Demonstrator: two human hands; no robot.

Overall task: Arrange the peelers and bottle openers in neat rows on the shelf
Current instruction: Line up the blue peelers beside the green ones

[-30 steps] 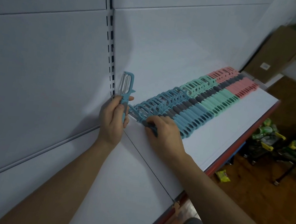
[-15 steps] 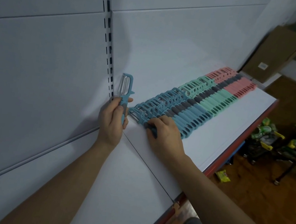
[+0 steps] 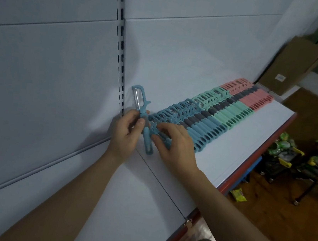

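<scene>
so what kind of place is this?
Probably a retail shop being stocked: a white display shelf with a slotted upright, rows of identical peelers on it, and a cardboard box and a cart of packaged goods nearby.

Dim, cool, flat light. A soft shadow falls on the wall (image 3: 98, 112) just left of the left hand (image 3: 126, 134). Above that hand, the blade of the peeler (image 3: 143, 108) shows a pale glint. The floor (image 3: 281, 227) right of the right hand (image 3: 175, 146) is dark. Wide-angle distortion curves the upright (image 3: 120, 54) above the hands, and the far corners are soft.
</scene>
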